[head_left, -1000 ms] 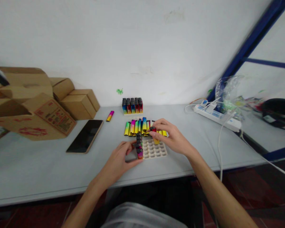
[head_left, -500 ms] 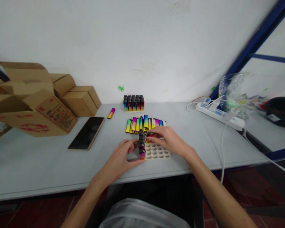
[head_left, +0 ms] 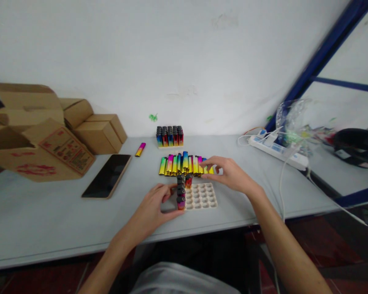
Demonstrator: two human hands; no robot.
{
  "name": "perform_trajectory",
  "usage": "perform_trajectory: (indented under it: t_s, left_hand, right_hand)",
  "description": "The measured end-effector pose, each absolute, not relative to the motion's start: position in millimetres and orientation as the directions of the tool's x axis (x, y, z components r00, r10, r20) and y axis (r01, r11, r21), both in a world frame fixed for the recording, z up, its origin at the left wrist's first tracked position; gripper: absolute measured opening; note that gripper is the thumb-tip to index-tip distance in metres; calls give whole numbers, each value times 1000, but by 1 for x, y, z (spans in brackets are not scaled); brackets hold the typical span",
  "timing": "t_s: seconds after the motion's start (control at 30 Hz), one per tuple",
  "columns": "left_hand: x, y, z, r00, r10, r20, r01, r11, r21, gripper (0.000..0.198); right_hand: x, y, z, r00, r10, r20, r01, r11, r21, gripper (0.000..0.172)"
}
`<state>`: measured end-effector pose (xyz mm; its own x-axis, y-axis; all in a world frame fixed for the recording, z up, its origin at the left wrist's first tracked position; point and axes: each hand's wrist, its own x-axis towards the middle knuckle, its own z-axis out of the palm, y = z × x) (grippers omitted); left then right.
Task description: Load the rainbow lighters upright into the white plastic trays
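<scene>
A cream tray [head_left: 202, 197] with rows of round holes lies near the table's front edge. Several rainbow lighters [head_left: 180, 192] stand upright in its left column, and one more [head_left: 189, 181] stands in the second column at the back. My left hand [head_left: 155, 206] curls against the tray's left side, touching it. Behind the tray lies a row of loose rainbow lighters [head_left: 180, 164]. My right hand [head_left: 230, 173] reaches over the right end of that row with its fingers resting on the lighters there; whether it grips one is hidden.
A full tray of lighters [head_left: 169, 136] stands at the back near the wall. A single pink lighter [head_left: 140, 149] and a black phone [head_left: 107, 175] lie to the left, beside cardboard boxes [head_left: 43, 139]. A white power strip [head_left: 274, 149] with cables sits to the right.
My right hand set a lighter upright in the tray's second column, let it go, and moved back to the right end of the loose row. My left hand stayed at the tray.
</scene>
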<state>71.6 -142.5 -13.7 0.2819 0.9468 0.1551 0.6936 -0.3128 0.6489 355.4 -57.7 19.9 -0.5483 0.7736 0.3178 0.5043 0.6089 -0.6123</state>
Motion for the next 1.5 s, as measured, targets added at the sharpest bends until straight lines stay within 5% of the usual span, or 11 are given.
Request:
perform_trajectory:
  t_s: [0.1, 0.23, 0.5, 0.63, 0.77, 0.93, 1.1, 1.27, 1.5]
  left_hand:
    - [71, -142, -14, 282, 947, 156, 697, -314, 645, 41]
    - [72, -143, -13, 283, 947, 153, 702, -313, 639, 40]
    - [71, -143, -14, 283, 944, 168, 712, -324, 623, 40]
    - [70, -142, -18, 288, 939, 185, 708, -340, 619, 43]
    - [69, -141, -19, 286, 940, 188, 710, -340, 617, 44]
    - [69, -142, -20, 282, 944, 173, 706, -326, 629, 43]
    - [68, -141, -22, 286, 944, 166, 706, -325, 629, 43]
    - [68, -140, -22, 287, 940, 184, 713, -338, 614, 42]
    - [69, -140, -20, 281, 945, 166, 717, -322, 619, 42]
  right_hand:
    - [372, -43, 7, -431, 797, 424, 588, 604, -538, 45]
    - [380, -34, -11, -465, 816, 343, 631, 577, -519, 73]
    - [379, -42, 1, -448, 840, 307, 556, 531, -639, 51]
    - [376, -47, 9, -379, 885, 269, 335, 403, -852, 43]
    - [368, -49, 17, -326, 895, 305, 173, 374, -911, 29]
    - [361, -52, 22, -203, 946, 253, 33, 265, -964, 60]
    - [356, -57, 24, -294, 945, 146, 5, 154, -988, 31]
    - [346, -65, 32, -378, 919, 114, -202, 39, -979, 35]
    - [337, -60, 27, -234, 972, 0, -196, -47, -979, 56]
